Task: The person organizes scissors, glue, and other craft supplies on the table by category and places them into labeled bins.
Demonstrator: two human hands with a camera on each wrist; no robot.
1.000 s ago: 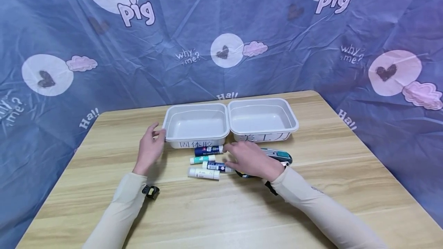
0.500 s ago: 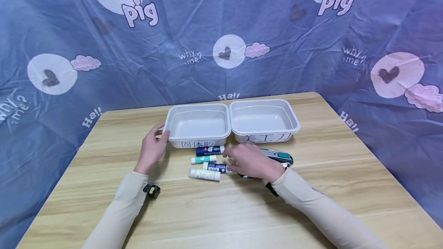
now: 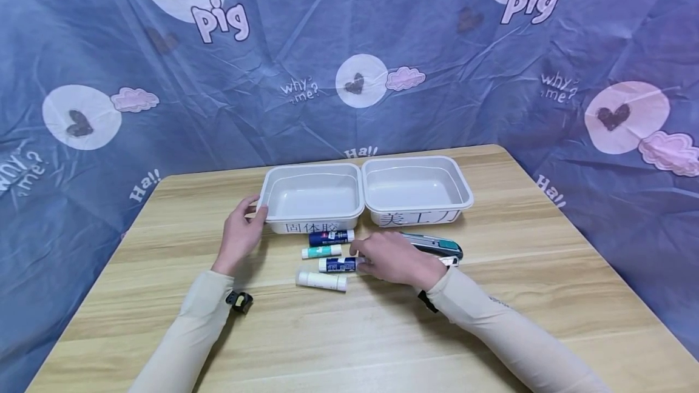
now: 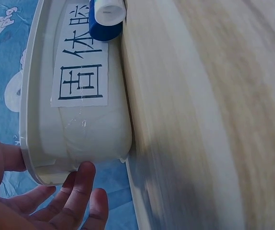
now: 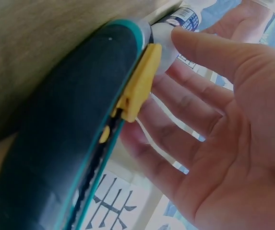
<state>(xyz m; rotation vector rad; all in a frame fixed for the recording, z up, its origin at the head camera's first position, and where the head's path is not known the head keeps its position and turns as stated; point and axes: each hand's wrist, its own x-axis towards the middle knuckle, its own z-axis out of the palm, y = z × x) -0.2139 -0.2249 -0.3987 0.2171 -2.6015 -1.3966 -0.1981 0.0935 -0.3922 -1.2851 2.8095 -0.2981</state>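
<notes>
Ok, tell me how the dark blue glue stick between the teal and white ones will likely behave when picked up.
The dark blue glue stick looks like a hard tube, so it will probably stay stiff. Its round barrel suggests it could roll if nudged. Its smooth, pale end might be slightly slippery in the right hand.

One pale wood-grain worktop [image 3: 327, 344] carries two white rectangular plastic tubs [image 3: 314, 202], two printed paper labels [image 3: 419, 218], four cylindrical plastic glue sticks [image 3: 321, 251], and at least two long dark-and-teal or silver-ended utility knives [image 3: 428, 243], partly hidden.
</notes>
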